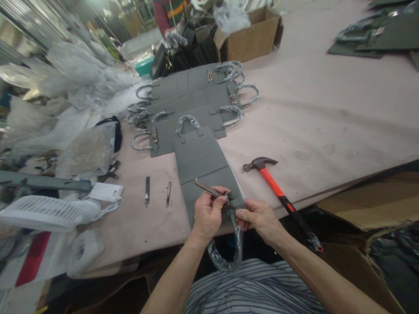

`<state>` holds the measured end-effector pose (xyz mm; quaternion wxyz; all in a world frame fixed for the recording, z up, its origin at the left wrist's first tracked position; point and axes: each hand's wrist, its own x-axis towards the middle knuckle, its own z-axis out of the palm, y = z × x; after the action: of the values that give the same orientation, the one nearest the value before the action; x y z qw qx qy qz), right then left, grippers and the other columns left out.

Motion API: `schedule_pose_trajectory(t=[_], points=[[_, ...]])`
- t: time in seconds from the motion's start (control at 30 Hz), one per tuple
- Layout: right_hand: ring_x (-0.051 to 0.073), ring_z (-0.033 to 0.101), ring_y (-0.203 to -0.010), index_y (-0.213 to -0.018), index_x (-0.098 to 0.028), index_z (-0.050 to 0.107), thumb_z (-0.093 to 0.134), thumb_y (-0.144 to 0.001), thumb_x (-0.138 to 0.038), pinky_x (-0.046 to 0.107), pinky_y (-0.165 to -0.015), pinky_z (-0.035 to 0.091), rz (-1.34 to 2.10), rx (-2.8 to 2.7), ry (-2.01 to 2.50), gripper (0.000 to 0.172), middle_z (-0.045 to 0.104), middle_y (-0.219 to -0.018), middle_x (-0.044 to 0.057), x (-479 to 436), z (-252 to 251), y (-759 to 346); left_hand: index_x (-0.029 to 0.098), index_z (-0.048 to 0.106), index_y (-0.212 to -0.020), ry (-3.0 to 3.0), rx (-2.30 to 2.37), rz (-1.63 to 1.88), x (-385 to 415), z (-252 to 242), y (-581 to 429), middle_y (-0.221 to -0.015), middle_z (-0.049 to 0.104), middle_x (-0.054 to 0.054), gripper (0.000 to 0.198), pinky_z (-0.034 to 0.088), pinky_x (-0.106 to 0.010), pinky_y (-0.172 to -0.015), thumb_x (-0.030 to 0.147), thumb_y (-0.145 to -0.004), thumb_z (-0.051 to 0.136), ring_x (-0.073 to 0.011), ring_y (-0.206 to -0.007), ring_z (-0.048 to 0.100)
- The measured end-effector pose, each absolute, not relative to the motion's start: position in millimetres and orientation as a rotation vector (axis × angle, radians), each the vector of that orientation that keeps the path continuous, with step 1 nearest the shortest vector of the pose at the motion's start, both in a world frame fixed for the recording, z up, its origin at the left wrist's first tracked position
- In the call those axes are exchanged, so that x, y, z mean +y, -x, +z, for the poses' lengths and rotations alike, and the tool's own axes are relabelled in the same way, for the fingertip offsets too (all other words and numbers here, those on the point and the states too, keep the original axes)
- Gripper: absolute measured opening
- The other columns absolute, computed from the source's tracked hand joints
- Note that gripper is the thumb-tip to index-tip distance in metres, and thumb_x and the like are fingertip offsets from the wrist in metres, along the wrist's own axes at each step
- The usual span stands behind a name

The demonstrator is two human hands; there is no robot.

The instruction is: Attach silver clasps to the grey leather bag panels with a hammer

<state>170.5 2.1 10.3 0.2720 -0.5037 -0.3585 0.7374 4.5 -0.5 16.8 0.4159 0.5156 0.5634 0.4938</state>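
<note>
A long grey bag panel (206, 150) lies before me, its near end at the table's front edge. A plastic-wrapped handle (225, 261) hangs from that end over my lap. My left hand (209, 213) is closed on a narrow strap (205, 186) that sticks out to the upper left; a small metal piece shows at its fingertips. My right hand (258, 216) pinches the panel at the base of the near handle, thumb on top, other fingers partly hidden. To the right lies a claw hammer (273, 182) with a red and black handle.
More grey bag panels (188, 111) with wrapped handles overlap beyond. Two slim tools (147, 192) lie to the left, near a white fan (46, 213) and heaped clear plastic (88, 148). A cardboard box (250, 37) and a person's sleeve (162, 17) are at the back.
</note>
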Motion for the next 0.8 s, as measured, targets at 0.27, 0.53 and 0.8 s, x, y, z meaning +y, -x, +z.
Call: schedule_pose_trajectory(t=[0.27,0.53,0.8], points=[[0.012,0.059,-0.05,-0.069,-0.018,0.06,0.068,-0.066,-0.043,0.025,-0.054,0.047,1.992,-1.021,1.341,0.026,0.065,-0.057,0.0,3.9,13.1,-172.9,0.021,0.064,-0.096,-1.494,1.456,1.232,-1.6,16.7,-6.1,-0.101,0.076,-0.007,0.009,0.056,-0.03,-0.086,0.02,-0.089,0.059,-0.0194,-0.094,0.072],[0.013,0.057,-0.05,-0.074,-0.019,0.057,0.059,-0.069,-0.035,0.025,-0.051,0.047,1.936,-1.092,1.45,0.017,0.062,-0.057,-0.002,4.2,14.9,-166.0,0.02,0.062,-0.097,-1.72,1.447,1.269,4.1,4.6,-5.8,-0.099,0.075,-0.006,0.011,0.057,-0.029,-0.084,0.016,-0.089,0.056,-0.0174,-0.091,0.072],[0.018,0.061,-0.061,-0.068,-0.021,0.057,0.047,-0.082,-0.031,0.028,-0.056,0.043,1.482,-1.744,1.652,0.02,0.064,-0.062,0.002,-2.0,23.9,-193.9,0.019,0.061,-0.097,-1.919,1.33,1.298,2.1,-4.5,-12.6,-0.099,0.073,-0.007,0.013,0.058,-0.028,-0.087,0.012,-0.087,0.058,-0.0182,-0.095,0.072]])
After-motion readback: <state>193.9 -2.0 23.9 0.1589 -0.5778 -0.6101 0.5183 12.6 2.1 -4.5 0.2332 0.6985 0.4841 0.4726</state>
